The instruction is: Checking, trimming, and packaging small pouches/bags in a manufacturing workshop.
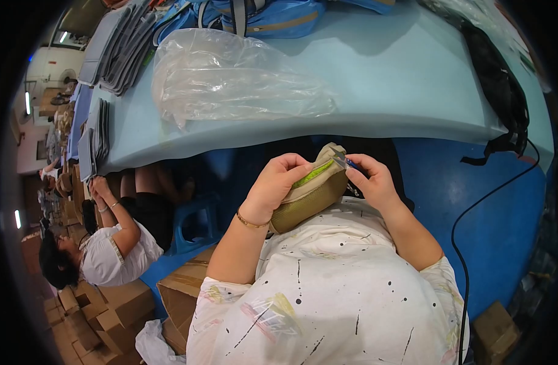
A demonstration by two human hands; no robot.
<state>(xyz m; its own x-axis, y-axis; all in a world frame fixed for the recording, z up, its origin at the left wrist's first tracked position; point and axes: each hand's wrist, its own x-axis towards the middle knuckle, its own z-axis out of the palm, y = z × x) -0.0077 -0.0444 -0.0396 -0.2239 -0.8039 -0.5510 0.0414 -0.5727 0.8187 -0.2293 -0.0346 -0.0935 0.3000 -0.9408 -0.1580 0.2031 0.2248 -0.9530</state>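
An olive and khaki fabric piece point(309, 204), perhaps a pouch or cap, with a bright green strip along its edge, rests against my lap. My left hand point(280, 179) pinches its upper edge near the green strip. In my right hand point(373, 181) is a small cutting tool point(341, 159) with grey metal blades and a blue part at the grip, perhaps thread snips. Its blades meet the khaki tip of the fabric. Fingers of the right hand partly hide the handle.
A table with a pale blue cover point(400, 79) spans the front, bearing a clear plastic bag point(224, 79), blue bags point(279, 21) and grey stacked pieces point(123, 52). A black strap point(495, 79) and a cable point(458, 231) are at right. A co-worker point(117, 249) sits left near cardboard boxes point(111, 310).
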